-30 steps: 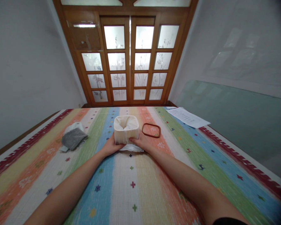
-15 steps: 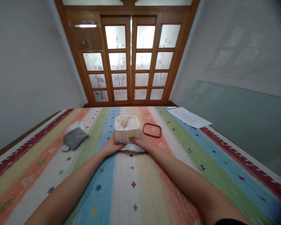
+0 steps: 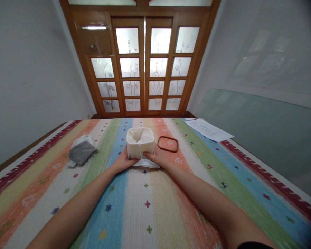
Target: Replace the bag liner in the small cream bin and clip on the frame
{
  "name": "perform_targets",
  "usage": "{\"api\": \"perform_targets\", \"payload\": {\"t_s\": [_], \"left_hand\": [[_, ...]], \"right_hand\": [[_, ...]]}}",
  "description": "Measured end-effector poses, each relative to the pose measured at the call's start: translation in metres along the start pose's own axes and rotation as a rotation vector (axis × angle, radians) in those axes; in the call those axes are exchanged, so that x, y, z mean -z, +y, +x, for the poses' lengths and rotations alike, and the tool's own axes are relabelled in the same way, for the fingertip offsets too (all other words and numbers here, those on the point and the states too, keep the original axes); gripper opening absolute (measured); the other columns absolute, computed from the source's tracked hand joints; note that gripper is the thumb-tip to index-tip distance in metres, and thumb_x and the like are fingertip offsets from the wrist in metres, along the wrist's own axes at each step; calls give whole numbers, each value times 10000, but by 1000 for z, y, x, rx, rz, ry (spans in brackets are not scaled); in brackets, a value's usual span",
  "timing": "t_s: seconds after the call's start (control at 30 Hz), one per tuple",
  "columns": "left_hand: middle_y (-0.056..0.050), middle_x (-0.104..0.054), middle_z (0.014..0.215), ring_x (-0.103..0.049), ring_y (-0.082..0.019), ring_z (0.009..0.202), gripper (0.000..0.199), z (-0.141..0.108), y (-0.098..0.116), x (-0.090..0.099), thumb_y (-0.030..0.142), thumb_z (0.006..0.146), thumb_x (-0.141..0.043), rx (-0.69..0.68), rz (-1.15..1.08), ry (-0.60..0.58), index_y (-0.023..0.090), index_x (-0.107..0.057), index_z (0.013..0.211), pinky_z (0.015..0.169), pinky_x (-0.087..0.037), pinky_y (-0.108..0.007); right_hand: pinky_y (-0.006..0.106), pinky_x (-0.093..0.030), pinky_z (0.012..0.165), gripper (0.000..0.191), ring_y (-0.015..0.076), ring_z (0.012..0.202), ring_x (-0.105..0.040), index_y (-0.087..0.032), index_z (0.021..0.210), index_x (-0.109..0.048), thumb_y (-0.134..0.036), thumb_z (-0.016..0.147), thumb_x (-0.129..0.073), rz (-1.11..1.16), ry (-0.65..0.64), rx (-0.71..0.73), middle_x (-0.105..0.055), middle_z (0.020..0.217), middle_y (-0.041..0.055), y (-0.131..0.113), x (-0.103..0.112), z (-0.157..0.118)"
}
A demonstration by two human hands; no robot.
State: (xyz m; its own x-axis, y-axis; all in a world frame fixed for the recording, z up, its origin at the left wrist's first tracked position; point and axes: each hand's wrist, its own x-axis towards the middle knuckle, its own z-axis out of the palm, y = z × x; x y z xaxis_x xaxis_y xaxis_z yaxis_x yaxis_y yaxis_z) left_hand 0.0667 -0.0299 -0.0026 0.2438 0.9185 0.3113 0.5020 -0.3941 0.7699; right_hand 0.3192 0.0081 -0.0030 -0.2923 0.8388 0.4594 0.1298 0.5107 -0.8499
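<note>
A small squarish trash bin (image 3: 137, 150) stands upright in the middle of the table, lined with a thin white bag (image 3: 145, 135) folded over its rim. The loose lower edge of the bag bunches around the bin's base. On the bin's left side, my left hand (image 3: 124, 161) is closed against it, thumb across the lower front. My right hand (image 3: 155, 156) grips the opposite side, its thumb pressing the bag to the front wall. The other fingers are hidden behind the bin. Just right of it lies a reddish-brown rectangular ring (image 3: 168, 151), apart from the right hand.
A grey cloth (image 3: 81, 153) lies over something white at the left. Printed paper sheets (image 3: 208, 130) rest near the table's right far edge. Striped cloth covers the table (image 3: 147, 221). Beyond are wooden doors (image 3: 145, 69) with glass panes and a greenish board (image 3: 259, 131) at the right.
</note>
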Motion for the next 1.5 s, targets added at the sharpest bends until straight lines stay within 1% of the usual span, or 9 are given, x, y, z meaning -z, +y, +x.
{"api": "perform_targets", "payload": {"t_s": [0.2, 0.63, 0.93, 1.07, 1.23, 1.27, 1.33, 1.43, 1.5], "left_hand": [[-205, -576, 1494, -593, -374, 1364, 899, 0, -1, 0, 480, 808, -824, -16, 3, 1, 170, -414, 1545, 1167, -455, -561], [-185, -649, 1398, -607, -376, 1352, 859, 0, -1, 1, 490, 813, -822, -4, -21, -10, 169, -450, 1518, 1166, -460, -572], [-205, -594, 1482, -572, -388, 1391, 954, 1, 4, -2, 494, 722, -885, 3, -188, 28, 159, -468, 1512, 1197, -445, -572], [-215, -565, 1523, -543, -425, 1414, 1011, 5, 7, 24, 528, 650, -911, 75, -231, -108, 142, -510, 1494, 1224, -401, -600], [-137, -622, 1496, -549, -356, 1433, 791, 14, 20, 90, 576, 741, -837, 63, -261, -343, 235, -619, 1420, 1201, -457, -490], [-129, -637, 1478, -571, -337, 1408, 724, 16, 25, 101, 577, 800, -784, 56, -254, -314, 235, -620, 1416, 1182, -474, -480], [-127, -709, 1346, -651, -310, 1275, 565, 21, 40, 116, 538, 873, -709, 42, -140, -87, 200, -664, 1323, 1115, -518, -472], [-87, -759, 1102, -700, -245, 1020, 345, 27, 72, 122, 480, 940, -608, -1, 132, 206, 182, -721, 1070, 992, -557, -413], [-67, -753, 1031, -689, -229, 975, 311, 31, 98, 117, 453, 952, -573, -54, 253, 241, 189, -721, 1022, 930, -563, -373]], "right_hand": [[561, -533, 1070, 804, 356, 1299, -602, -222, 1442, -568, -663, 805, -782, -8, -17, -3, -674, 1356, 143, -3, 0, 1], [565, -526, 1077, 816, 350, 1254, -630, -211, 1442, -562, -649, 795, -798, 10, -13, -9, -679, 1352, 146, -2, -1, 0], [575, -501, 1122, 799, 336, 1246, -633, -239, 1463, -552, -638, 812, -786, -35, -70, 24, -671, 1364, 129, 1, 5, -2], [569, -494, 1138, 826, 349, 1318, -594, -229, 1477, -541, -632, 805, -801, -64, -93, 49, -647, 1407, 140, -1, 5, -2], [558, -463, 1168, 830, 354, 1359, -573, -232, 1495, -526, -613, 813, -806, -105, -147, 71, -644, 1423, 136, -8, 5, -4], [558, -458, 1169, 836, 353, 1351, -579, -232, 1500, -519, -608, 812, -808, -110, -160, 75, -644, 1425, 135, -9, 5, -4], [558, -459, 1161, 838, 353, 1326, -596, -225, 1504, -506, -593, 815, -811, -115, -181, 80, -640, 1430, 140, -10, 5, -5], [547, -472, 1142, 830, 352, 1313, -602, -221, 1508, -490, -569, 825, -810, -119, -197, 92, -620, 1453, 149, -11, 6, -6], [534, -479, 1133, 829, 346, 1316, -596, -224, 1518, -479, -564, 834, -803, -115, -208, 103, -609, 1466, 145, -11, 6, -6]]}}
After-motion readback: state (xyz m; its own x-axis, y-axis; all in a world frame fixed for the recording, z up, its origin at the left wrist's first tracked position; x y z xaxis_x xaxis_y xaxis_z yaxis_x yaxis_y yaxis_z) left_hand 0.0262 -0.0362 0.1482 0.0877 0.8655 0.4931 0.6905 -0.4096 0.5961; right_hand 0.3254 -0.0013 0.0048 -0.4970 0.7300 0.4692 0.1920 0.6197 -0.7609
